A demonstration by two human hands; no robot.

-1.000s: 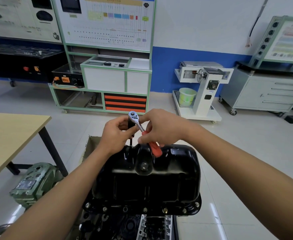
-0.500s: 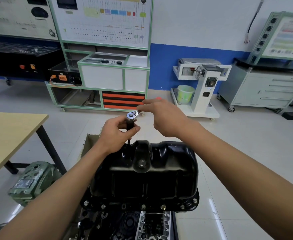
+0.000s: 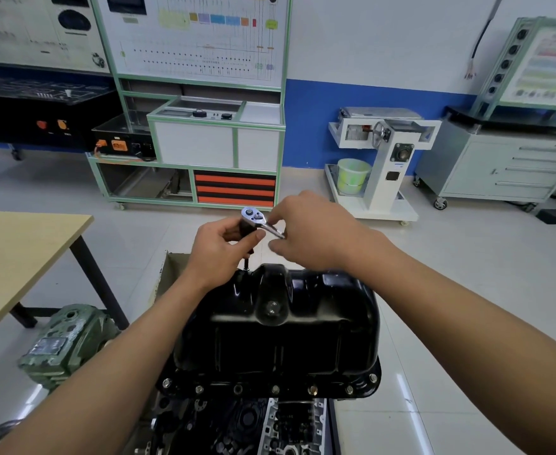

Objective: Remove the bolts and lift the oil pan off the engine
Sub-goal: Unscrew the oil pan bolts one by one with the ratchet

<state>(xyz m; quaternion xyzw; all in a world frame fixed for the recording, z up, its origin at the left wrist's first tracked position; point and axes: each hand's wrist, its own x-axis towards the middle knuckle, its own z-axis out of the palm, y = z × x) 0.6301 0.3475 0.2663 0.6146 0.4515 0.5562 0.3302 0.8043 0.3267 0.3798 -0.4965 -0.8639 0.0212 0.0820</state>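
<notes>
A glossy black oil pan (image 3: 280,336) sits upside down on the engine (image 3: 244,425), with several bolts (image 3: 275,389) along its near flange. A ratchet wrench (image 3: 253,219) stands on an extension (image 3: 246,262) that reaches down to the pan's far left edge. My left hand (image 3: 221,247) grips the black socket part just under the ratchet head. My right hand (image 3: 309,231) holds the ratchet's handle, which it mostly hides.
A wooden table (image 3: 17,257) stands at the left, with a green engine part (image 3: 63,343) on the floor beside it. Across the floor are a green-framed training bench (image 3: 204,142), a white stand with a green bucket (image 3: 352,175) and a grey drawer cabinet (image 3: 506,165).
My right hand has swung the ratchet handle: from near me over the pan, out to the far side, and now partly back to the right. My left hand stays on the socket.
</notes>
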